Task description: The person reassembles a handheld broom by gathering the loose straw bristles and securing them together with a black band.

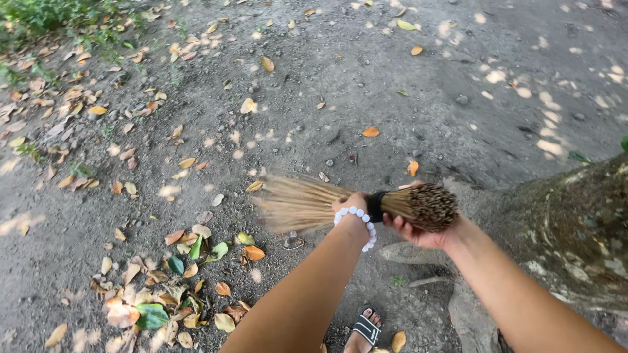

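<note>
Broom: a stick broom (pixel 314 202) made of thin pale stalks is held almost level above the ground, at the middle of the view; its bound butt end points to the right and its spread tips, which are blurred, point to the left.
Binding: a black band (pixel 375 206) is wrapped around the bundle, between the 2 hands.
Left hand: the left hand (pixel 351 208) is closed around the bundle just left of the band; a bracelet of white beads (pixel 366 225) is worn on this wrist.
Right hand: the right hand (pixel 418 232) is placed under the butt end, with the fingers curled up against the stalks, so the broom is gripped there too.
Leaf pile: a heap of dry brown, yellow and some green leaves (pixel 176 287) is seen on the ground below and left of the broom tips, near them but apart.
Ground: grey dirt (pixel 392 78) with small stones and scattered single leaves is spread all around.
Root: a thick mossy tree root (pixel 575 229) is found at the right, just beside the right forearm.
Foot: 1 foot in a black sandal (pixel 366 327) is visible at the bottom edge, under the arms.
Plants: green weeds (pixel 39 19) are seen in the top left corner, well apart from the broom.
</note>
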